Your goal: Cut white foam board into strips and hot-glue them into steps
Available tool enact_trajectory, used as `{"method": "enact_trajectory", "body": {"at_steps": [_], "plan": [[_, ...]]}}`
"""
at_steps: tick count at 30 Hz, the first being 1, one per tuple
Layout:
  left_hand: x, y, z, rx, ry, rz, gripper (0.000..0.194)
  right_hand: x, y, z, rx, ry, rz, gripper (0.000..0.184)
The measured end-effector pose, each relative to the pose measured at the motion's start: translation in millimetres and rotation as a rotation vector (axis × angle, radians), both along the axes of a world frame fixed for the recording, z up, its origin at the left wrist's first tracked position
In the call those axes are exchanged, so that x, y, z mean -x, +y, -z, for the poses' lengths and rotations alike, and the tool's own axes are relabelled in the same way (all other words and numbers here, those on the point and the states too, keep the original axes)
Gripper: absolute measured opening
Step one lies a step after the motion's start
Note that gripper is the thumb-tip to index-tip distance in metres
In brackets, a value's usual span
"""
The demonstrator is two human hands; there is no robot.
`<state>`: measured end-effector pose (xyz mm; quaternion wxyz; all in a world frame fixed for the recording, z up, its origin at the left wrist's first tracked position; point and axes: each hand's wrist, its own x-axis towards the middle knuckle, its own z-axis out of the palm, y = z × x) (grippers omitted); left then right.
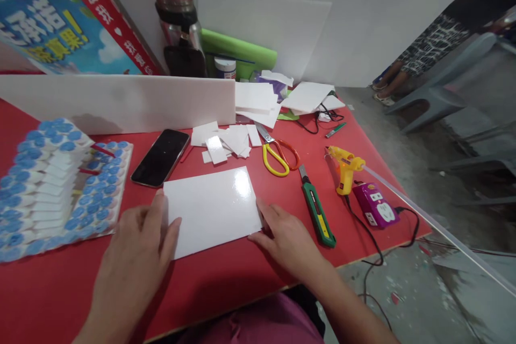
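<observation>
A glossy white rectangular board lies on the red counter, its left edge clamped in the grip of the left hand, its right edge in the right hand. Bare room runs to the front edge (a green plastic utility knife lies further right).

- Panel over surface: clock centre.
- 9 o'clock: craft model.
- Between 10 and 11: phone.
- 12 o'clock: offcuts.
- 2 o'clock: scissors, glue gun farther out.
- 3 o'clock: cutter, socket box beyond.
</observation>
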<state>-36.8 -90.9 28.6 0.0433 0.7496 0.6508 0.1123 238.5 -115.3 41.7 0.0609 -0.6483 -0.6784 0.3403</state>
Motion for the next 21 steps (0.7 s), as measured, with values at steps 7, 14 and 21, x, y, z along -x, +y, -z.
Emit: {"method": "enact_trajectory", "body": {"at_steps": [7, 14, 21], "plan": [[0, -2, 37.4, -0.072, -0.138, 0.220, 0.057, 1, 1, -0.5, 0.015, -0.057, -0.032, 0.061], [-14, -3, 39.4, -0.090, -0.065, 0.221, 0.067, 0, 5, 1.4, 0.047, -0.101, -0.087, 0.066], [-11, 0, 38.0, -0.088, -0.069, 0.279, 0.070, 0, 7, 3.7, 0.063, -0.110, -0.080, 0.067]]}}
